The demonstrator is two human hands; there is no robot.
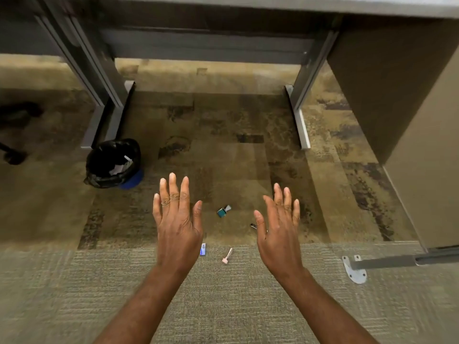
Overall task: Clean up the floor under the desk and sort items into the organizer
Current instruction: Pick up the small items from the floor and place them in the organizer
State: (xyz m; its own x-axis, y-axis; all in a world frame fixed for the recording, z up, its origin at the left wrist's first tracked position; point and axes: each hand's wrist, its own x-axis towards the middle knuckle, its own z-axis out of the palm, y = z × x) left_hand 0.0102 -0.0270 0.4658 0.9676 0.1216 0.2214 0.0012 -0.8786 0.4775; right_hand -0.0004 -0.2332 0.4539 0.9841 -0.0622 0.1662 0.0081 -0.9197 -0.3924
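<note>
Mottled carpet (223,150) — 2 flat, empty hands (177,219) over small clips (224,211).

two hands (177,219), four small items (224,211), one bin (113,162)

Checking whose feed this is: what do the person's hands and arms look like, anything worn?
Both forearms are bare as far as the frame shows, with no sleeves, gloves or watch in view. The left hand wears two patterned rings, on the ring and middle fingers. The right hand shows no clear ring. Nails are short and unpainted.
</note>
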